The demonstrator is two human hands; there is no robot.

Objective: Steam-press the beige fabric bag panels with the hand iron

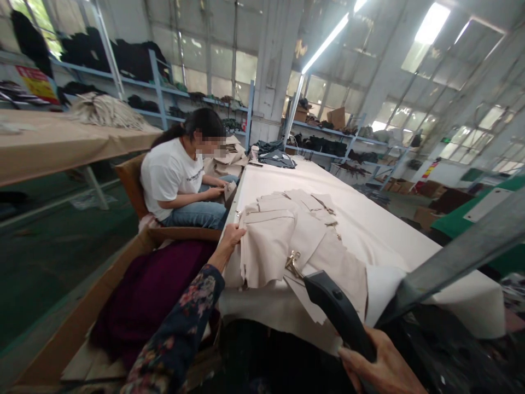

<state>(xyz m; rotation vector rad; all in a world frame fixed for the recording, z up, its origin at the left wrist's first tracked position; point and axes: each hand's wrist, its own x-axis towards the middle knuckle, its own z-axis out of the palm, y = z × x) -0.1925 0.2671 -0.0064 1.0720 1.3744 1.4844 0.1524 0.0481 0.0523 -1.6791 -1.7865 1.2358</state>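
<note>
In the head view, a pile of beige fabric pieces (270, 241) is spread over the near end of a long table (369, 230) covered in pale cloth; the pile is taken as the landmark. Its left edge is pinched between the thumb and fingers of the left hand (233, 234), below a sleeve with a floral pattern (180, 312). To the near right of the pile, a black-handled tool (342, 306) is gripped by the right hand (381, 355), with the fingers closed around the lower part of the handle. The tool's upper end is pointed at a brass-coloured metal clip (293, 262) lying against the pile; whether the two touch cannot be told. To the near left of the pile, purple cloth (151, 290) is held in an open cardboard box (77, 323). Beyond the box, left of the pile, a person in a white T-shirt (170, 178) is seated on a wooden chair (133, 183), and a small beige piece (230, 190) is held in that person's hands. Beyond the pile, dark folded clothing (276, 158) is laid at the table's far end, with loaded blue shelves (324, 128) behind.
</note>
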